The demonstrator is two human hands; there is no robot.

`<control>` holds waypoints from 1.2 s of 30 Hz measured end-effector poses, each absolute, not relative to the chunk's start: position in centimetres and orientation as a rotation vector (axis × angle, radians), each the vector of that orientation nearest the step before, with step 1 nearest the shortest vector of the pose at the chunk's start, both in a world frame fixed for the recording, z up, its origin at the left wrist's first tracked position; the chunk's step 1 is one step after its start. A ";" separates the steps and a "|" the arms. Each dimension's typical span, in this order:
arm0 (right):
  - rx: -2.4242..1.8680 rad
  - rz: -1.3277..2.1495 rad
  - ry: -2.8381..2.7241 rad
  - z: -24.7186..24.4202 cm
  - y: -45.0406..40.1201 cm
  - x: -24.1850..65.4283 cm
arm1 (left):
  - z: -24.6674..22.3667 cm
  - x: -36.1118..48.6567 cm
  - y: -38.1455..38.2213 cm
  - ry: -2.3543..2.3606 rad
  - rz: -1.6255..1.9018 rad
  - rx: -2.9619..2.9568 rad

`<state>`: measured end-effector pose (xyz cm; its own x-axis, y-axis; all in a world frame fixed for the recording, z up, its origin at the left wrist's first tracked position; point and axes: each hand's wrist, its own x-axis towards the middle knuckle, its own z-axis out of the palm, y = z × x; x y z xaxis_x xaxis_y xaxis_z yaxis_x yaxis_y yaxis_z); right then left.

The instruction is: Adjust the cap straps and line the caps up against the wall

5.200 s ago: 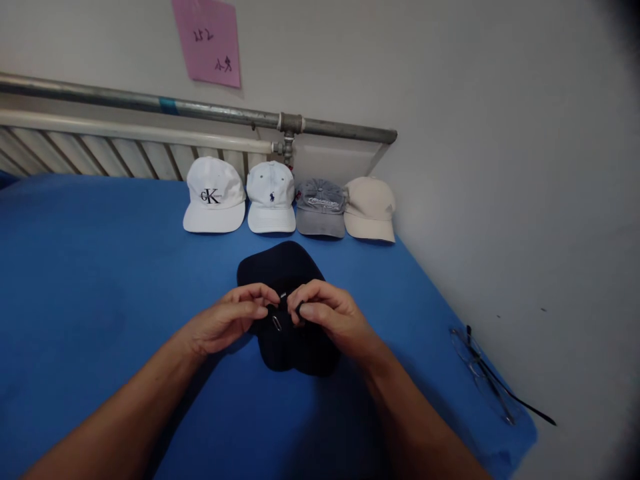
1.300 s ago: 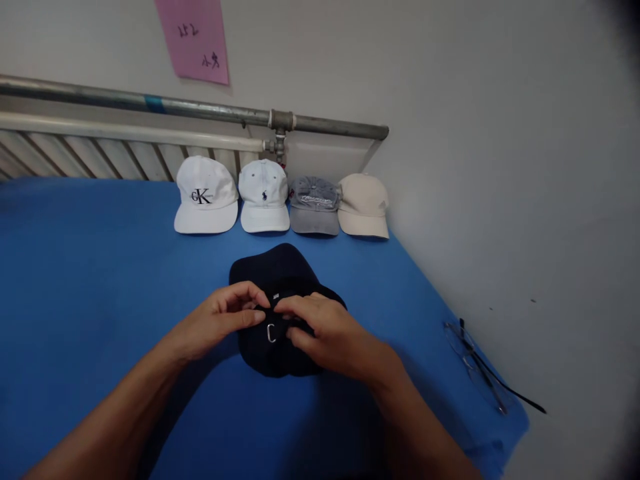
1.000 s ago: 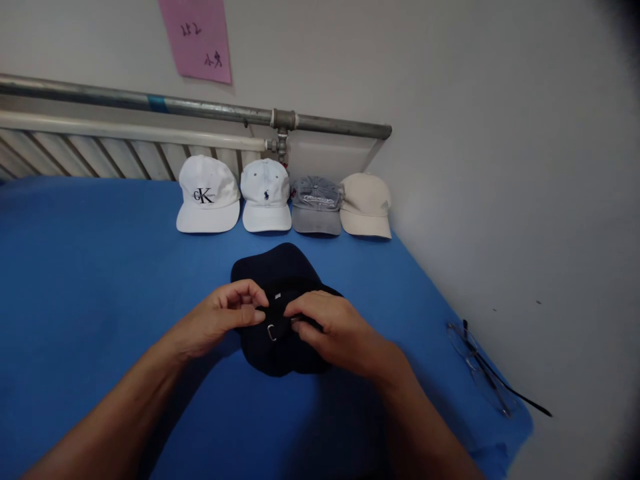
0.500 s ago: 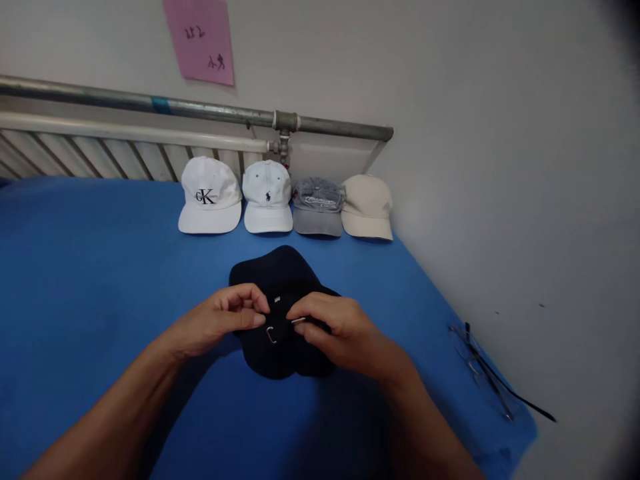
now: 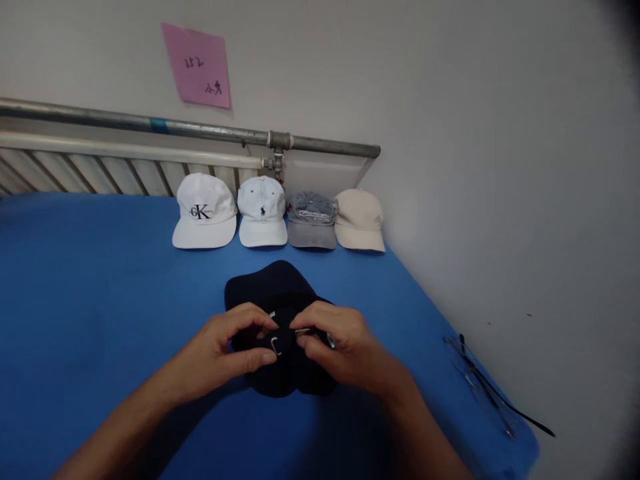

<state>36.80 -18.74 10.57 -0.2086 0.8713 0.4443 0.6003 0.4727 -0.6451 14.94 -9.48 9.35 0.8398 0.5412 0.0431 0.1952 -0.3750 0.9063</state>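
Note:
A black baseball cap (image 5: 270,287) lies on the blue sheet in front of me, its brim pointing away. My left hand (image 5: 233,347) is at the cap's back edge, thumb and fingers curled around the strap next to a small silver metal buckle (image 5: 275,346). Opposite it, my right hand (image 5: 345,343) pinches the strap's other side, where a thin metal piece (image 5: 303,331) shows between thumb and forefinger. The fingers hide much of the strap, and I cannot tell whether its ends are joined.
Behind stand a white cap (image 5: 205,223), a pale blue cap (image 5: 263,207), a grey cap (image 5: 312,220) and a beige cap (image 5: 359,217) in a row. Eyeglasses (image 5: 483,383) lie by the wall at right. A radiator (image 5: 100,172) and metal pipe (image 5: 210,132) run along the back wall.
My left hand has shifted right, its thumb and fingers spreading to either side of the buckle. The right hand still pinches the strap. The whole view has tilted up slightly.

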 end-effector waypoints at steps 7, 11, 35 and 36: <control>-1.221 0.529 -1.896 10.8 -18.9 37.1 | 9.3 15.2 -9.7 0.617 0.248 1.752; -1.245 0.804 -1.825 11.4 -19.2 37.5 | 9.5 14.8 -9.5 0.570 0.187 1.726; -1.062 1.502 -1.416 11.0 -19.0 38.6 | 9.9 14.9 -10.2 0.413 0.039 1.766; -1.052 1.491 -1.412 11.0 -19.0 38.6 | 9.9 14.8 -10.3 0.410 0.033 1.764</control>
